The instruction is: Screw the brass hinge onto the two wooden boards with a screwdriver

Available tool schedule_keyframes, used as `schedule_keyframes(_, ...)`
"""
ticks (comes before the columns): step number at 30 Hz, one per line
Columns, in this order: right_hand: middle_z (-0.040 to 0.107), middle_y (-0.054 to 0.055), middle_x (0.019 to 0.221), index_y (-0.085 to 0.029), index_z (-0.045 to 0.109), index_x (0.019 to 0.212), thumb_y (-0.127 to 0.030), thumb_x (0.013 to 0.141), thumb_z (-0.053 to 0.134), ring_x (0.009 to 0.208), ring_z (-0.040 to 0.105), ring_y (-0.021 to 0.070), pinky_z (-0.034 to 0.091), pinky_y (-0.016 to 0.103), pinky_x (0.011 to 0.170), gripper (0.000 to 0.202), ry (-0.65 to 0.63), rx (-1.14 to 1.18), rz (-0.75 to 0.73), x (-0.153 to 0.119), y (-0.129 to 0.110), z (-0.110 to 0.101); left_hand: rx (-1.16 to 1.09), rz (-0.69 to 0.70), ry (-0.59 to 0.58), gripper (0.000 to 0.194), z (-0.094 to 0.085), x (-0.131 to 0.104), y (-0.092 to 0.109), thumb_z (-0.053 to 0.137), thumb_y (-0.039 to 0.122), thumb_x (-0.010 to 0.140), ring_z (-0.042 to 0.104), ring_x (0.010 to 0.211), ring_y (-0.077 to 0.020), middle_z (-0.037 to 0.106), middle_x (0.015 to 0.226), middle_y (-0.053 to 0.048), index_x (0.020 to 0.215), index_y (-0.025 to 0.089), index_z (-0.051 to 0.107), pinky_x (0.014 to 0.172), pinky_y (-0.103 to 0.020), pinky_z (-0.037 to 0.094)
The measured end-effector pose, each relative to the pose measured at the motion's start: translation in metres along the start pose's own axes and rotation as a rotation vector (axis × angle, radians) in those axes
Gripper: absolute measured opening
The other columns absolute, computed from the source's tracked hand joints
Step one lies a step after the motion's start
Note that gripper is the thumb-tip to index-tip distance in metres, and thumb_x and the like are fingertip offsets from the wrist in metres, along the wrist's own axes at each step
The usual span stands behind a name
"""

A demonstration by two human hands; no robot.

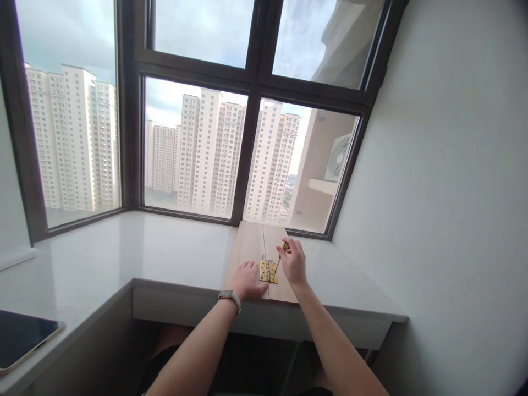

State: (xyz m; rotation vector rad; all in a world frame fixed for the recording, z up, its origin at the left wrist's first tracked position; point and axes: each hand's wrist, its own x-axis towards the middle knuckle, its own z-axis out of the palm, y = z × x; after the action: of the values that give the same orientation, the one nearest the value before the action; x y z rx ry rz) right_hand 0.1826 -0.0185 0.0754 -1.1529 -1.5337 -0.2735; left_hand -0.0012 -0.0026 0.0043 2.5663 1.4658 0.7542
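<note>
A gold-coloured hinge (268, 271) lies opened flat across the seam between two light wooden boards (250, 242). In my right hand (294, 261) is a small screwdriver with a yellow and black handle (285, 246). Its shaft (278, 264) slants down to the hinge's right leaf, where the tip meets it. Resting flat on the left board, my left hand (247, 281) has its fingers spread and its thumb beside the hinge's lower edge. Small screws (263, 257) seem to stand near the hinge's top edge, too small to make out fully.
The boards lie on a white counter (185, 250) that bends round to the left. A tablet or phone (27, 338) sits on its left arm. Dark window frames (185, 214) rise behind, and a white wall (445, 165) stands at the right.
</note>
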Motion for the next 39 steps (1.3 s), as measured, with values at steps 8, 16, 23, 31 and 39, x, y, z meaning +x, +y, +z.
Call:
schedule_keyframes(8,0.07,0.011,0.11,-0.023,0.06,0.126,-0.039,0.1,0.053,0.091,0.068,0.024,0.058,0.043,0.087,0.031,-0.017,0.106,0.041,-0.0015,0.0019,0.0006,0.003,-0.016,-0.022,0.071,-0.0007,-0.0003,0.0001,0.051,0.068,0.081,0.045,0.134,-0.0359,0.058,0.138,-0.015,0.131,0.019,0.058,0.115,-0.045,0.031)
schedule_keyframes(16,0.066,0.01,0.1,-0.023,0.064,0.12,-0.043,0.097,0.059,0.084,0.064,0.024,0.058,0.041,0.078,0.032,0.015,-0.003,0.007,-0.0034,0.0009,-0.0004,0.003,-0.013,-0.027,0.071,-0.0009,0.0008,0.0009,0.05,0.068,0.081,0.044,0.136,-0.0369,0.056,0.141,-0.015,0.132,0.02,0.058,0.115,-0.045,0.03)
schedule_keyframes(23,0.068,0.01,0.113,-0.024,0.063,0.126,-0.035,0.099,0.051,0.087,0.066,0.022,0.059,0.04,0.084,0.031,-0.054,0.091,-0.025,-0.0012,0.0008,-0.0005,0.0,-0.031,-0.038,0.07,-0.0014,0.0001,0.0016,0.05,0.067,0.081,0.044,0.135,-0.0364,0.057,0.14,-0.015,0.132,0.02,0.058,0.115,-0.046,0.03)
schedule_keyframes(31,0.067,0.01,0.102,-0.024,0.064,0.125,-0.042,0.098,0.056,0.083,0.065,0.0237,0.059,0.042,0.08,0.034,0.003,0.011,0.008,-0.0048,0.003,-0.0007,0.008,-0.018,-0.017,0.068,-0.001,0.0002,0.0017,0.052,0.067,0.08,0.045,0.135,-0.0362,0.057,0.141,-0.015,0.129,0.021,0.06,0.116,-0.045,0.031)
schedule_keyframes(39,0.069,0.012,0.116,-0.022,0.055,0.136,-0.04,0.1,0.05,0.096,0.068,0.0257,0.06,0.046,0.088,0.041,-0.031,0.098,0.032,-0.0064,-0.0009,0.0011,0.001,-0.035,-0.05,0.072,-0.006,-0.001,0.0051,0.05,0.069,0.081,0.042,0.138,-0.0361,0.055,0.144,-0.015,0.134,0.02,0.056,0.117,-0.045,0.029)
